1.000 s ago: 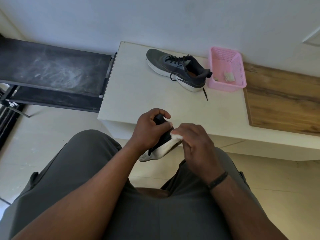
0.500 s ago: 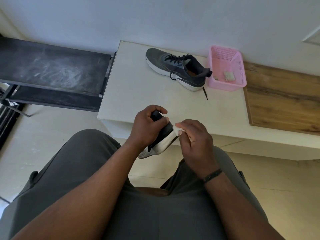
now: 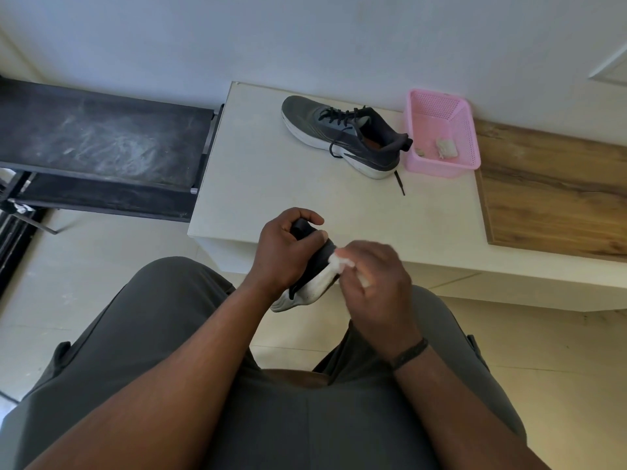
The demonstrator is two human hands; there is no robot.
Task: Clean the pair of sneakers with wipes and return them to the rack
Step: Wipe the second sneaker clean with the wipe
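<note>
Over the lap, left hand (image 3: 283,252) grips sneaker (image 3: 307,283) by its heel, toe twd the knees; right hand (image 3: 375,283) pinches wipe (image 3: 342,262) on the sole edge, w/ the stroke likely running along the shoe's length.

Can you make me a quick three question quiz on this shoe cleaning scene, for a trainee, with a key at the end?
1. True or false: both sneakers are back on the black rack.
2. Which hand holds the white wipe? A. left hand B. right hand C. neither
3. Fill in: the second sneaker lies on the white surface beside the pink ____.

Key
1. False: the left hand grips one sneaker over the lap, and the other lies on the white surface.
2. B: the right hand presses the wipe to the held sneaker's white sole.
3. basket
</note>
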